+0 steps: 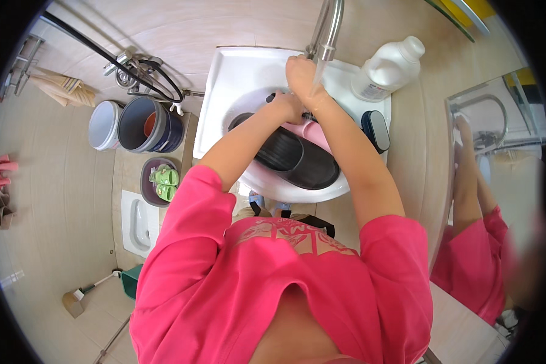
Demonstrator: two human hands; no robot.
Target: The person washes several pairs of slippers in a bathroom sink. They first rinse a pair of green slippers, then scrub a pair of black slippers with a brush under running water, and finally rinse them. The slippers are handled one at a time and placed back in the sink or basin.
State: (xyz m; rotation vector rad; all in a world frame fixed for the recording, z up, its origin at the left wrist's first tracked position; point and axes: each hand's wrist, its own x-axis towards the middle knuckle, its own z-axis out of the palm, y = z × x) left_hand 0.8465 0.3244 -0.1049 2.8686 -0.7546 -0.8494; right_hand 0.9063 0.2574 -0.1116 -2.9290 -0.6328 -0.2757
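Observation:
Over the white washbasin (209, 136), my left hand (289, 108) is closed round something dark, of which only small black bits show beside the fingers; I cannot make out its kind. Just beyond it, my right hand (302, 74) is bent beside the base of the metal faucet (329, 42), its fingers mostly hidden. Running water falls from the spout onto my right wrist. A black slipper (306, 167) lies tilted across the basin's near side, under my left forearm. Part of a pink slipper (314, 132) shows between it and my right arm.
A white bottle (385, 76) and a dark scrub brush (376, 130) stand on the basin's right rim. At left are a grey bucket (136, 124), a white bucket (105, 124) and a basin with green clogs (165, 182). A mirror (485, 151) hangs at right.

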